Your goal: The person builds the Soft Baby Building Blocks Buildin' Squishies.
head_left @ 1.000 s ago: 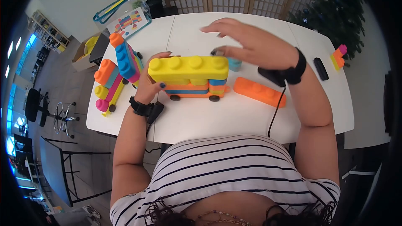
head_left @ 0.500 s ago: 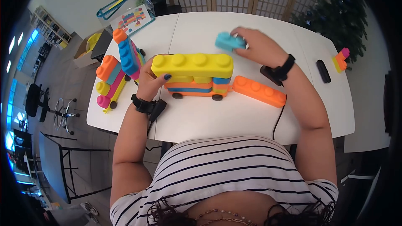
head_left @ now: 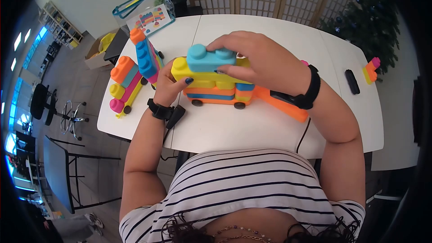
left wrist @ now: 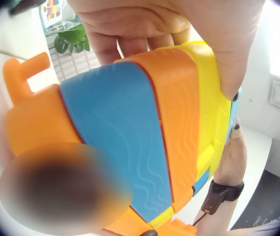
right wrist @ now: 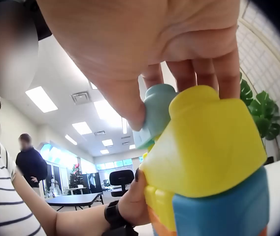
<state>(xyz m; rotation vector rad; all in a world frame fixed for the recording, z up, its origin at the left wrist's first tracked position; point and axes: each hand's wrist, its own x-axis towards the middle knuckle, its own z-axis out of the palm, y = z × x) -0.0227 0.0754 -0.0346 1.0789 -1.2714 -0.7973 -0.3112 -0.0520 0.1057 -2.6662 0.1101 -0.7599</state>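
Note:
My right hand (head_left: 265, 60) grips a light blue block (head_left: 200, 63) with two studs, thumb on its near side and fingers over the far side. The block sits over a long yellow block (head_left: 180, 69), whose right end is largely hidden by my hand. That yellow block tops a wheeled block vehicle (head_left: 209, 94) of orange, blue and yellow layers. My left hand (head_left: 168, 85) holds the vehicle's left end, thumb on the near side of the yellow block. In the left wrist view, that end shows a blue block (left wrist: 115, 128) and an orange hook (left wrist: 19, 81).
An orange long block (head_left: 290, 110) lies partly under my right wrist. Two wheeled block builds, one with an upright blue block (head_left: 147, 58), stand at left. A black object (head_left: 352, 82) and a small block stack (head_left: 371, 71) lie at right; a clear bag (head_left: 150, 15) stands behind.
My right hand took up the light blue block from behind the vehicle and brought it left and nearer, onto the yellow block. My left hand keeps its hold on the vehicle.

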